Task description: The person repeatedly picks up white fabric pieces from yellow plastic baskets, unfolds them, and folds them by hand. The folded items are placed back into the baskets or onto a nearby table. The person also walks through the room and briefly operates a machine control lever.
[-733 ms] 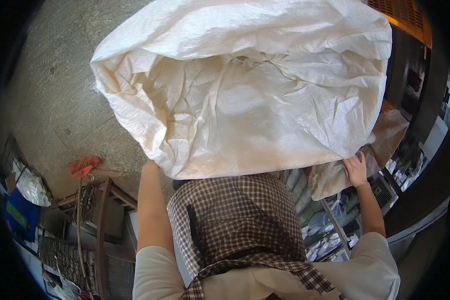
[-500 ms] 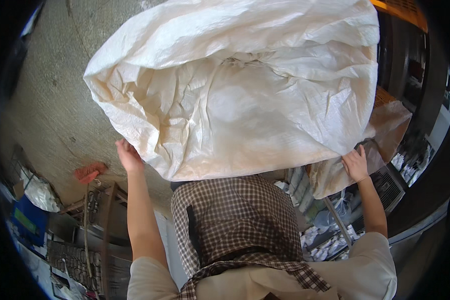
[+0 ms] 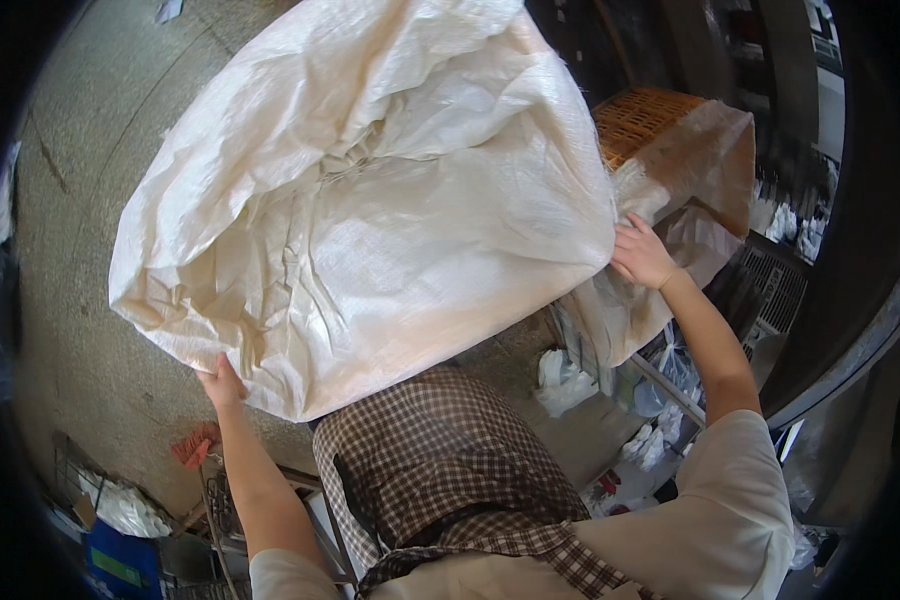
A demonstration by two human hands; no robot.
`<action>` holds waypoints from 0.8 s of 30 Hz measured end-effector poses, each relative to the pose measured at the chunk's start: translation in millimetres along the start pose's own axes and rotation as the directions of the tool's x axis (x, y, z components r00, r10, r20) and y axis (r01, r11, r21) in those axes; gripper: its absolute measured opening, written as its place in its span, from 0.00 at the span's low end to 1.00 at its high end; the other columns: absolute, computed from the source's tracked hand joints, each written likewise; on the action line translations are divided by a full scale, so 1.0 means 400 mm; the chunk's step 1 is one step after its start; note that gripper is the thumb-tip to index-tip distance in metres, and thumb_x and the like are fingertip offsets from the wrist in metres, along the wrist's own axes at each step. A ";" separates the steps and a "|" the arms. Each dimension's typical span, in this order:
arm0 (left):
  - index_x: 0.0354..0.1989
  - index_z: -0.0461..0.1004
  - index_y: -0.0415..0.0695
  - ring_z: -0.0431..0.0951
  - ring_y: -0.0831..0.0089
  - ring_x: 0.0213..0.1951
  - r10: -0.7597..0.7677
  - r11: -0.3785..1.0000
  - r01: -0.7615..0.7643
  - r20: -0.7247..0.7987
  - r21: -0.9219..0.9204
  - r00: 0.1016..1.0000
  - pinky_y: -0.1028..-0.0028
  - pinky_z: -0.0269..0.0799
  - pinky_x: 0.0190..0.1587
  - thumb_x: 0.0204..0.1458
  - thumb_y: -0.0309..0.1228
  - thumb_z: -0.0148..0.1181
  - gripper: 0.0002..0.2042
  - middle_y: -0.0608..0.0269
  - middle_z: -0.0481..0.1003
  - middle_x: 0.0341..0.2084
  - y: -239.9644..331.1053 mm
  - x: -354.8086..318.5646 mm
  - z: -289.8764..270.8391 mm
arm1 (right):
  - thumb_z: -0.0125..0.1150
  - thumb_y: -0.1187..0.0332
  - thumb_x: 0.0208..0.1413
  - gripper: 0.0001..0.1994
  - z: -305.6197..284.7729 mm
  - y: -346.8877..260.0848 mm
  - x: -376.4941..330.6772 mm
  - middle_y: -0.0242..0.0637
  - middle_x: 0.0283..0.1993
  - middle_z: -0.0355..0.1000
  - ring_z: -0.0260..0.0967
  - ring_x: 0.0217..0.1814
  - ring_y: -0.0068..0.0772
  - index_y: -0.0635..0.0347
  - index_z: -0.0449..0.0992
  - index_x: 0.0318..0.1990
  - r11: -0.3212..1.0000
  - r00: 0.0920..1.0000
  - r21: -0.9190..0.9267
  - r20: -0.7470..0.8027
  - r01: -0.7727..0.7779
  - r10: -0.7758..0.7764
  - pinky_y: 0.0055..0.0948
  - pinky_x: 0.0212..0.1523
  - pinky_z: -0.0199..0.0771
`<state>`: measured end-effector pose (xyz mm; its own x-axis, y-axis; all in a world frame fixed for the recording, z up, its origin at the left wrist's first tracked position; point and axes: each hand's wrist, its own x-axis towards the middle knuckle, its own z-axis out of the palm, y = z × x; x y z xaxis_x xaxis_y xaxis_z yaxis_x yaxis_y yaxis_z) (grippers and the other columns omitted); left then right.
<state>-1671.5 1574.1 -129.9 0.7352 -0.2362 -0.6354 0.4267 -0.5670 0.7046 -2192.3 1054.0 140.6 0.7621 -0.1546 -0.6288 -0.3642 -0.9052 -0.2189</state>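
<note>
A large white woven plastic sack (image 3: 420, 250) spreads in front of me, its wide mouth facing me and its inside creased. At the near left part of its rim, my left hand (image 3: 224, 382) is closed on the sack, thumb on top and the other fingers hidden beneath. On the right, my right hand (image 3: 644, 254) pinches the rim at the sack's corner. The near edge hangs slanted above my checked apron, lower at the left. Gathered folds show deep inside the sack.
An orange woven basket (image 3: 635, 125) stands at the right, with a second pale sack (image 3: 715, 165) draped by it. A white plastic bag (image 3: 564, 382) sits on the floor near my apron. At lower left are a red cloth (image 3: 196, 444) and a blue box (image 3: 122, 562).
The sack has swung leftward and tilted, its right end now higher. My left hand went left and lower; my right hand went left and slightly up. More of the orange basket shows.
</note>
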 end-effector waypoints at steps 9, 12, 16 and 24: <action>0.54 0.55 0.35 0.70 0.69 0.43 -0.100 0.989 0.099 0.005 0.109 0.995 0.71 0.67 0.46 0.52 0.22 0.53 0.22 0.56 0.68 0.44 -0.026 0.029 -0.031 | 0.53 0.58 0.49 0.24 -0.034 0.079 0.203 0.32 0.60 0.61 0.55 0.62 0.38 0.47 0.67 0.56 0.901 0.899 0.245 0.352 -0.359 0.262 0.41 0.65 0.42; 0.53 0.56 0.36 0.71 0.72 0.39 -0.163 0.981 0.160 0.018 0.113 0.986 0.73 0.68 0.42 0.51 0.22 0.53 0.20 0.57 0.69 0.43 -0.015 0.024 -0.046 | 0.57 0.57 0.48 0.23 -0.015 0.130 0.289 0.37 0.53 0.69 0.64 0.54 0.36 0.53 0.70 0.52 0.650 0.805 0.477 0.394 -0.591 0.443 0.36 0.57 0.57; 0.43 0.64 0.39 0.70 0.79 0.29 -0.138 0.989 0.123 0.201 0.084 0.970 0.77 0.67 0.29 0.49 0.21 0.55 0.13 0.65 0.71 0.30 0.038 0.009 -0.046 | 0.56 0.62 0.51 0.15 -0.025 0.145 0.347 0.39 0.43 0.73 0.69 0.43 0.33 0.58 0.75 0.45 0.090 0.617 0.814 0.358 -0.574 0.700 0.30 0.46 0.66; 0.48 0.63 0.39 0.71 0.67 0.41 -0.105 0.977 0.125 -0.124 0.170 0.987 0.69 0.67 0.42 0.46 0.24 0.58 0.19 0.58 0.70 0.39 0.160 -0.036 0.053 | 0.55 0.74 0.47 0.10 -0.253 -0.161 0.402 0.39 0.38 0.66 0.64 0.40 0.39 0.59 0.70 0.39 0.991 0.620 0.107 -0.784 0.085 0.032 0.34 0.41 0.65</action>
<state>-1666.0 1524.5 -82.5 0.7458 -0.0761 -0.6618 0.4195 -0.7180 0.5553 -1992.0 1047.4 129.3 0.8807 -0.4349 0.1875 -0.3537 -0.8673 -0.3504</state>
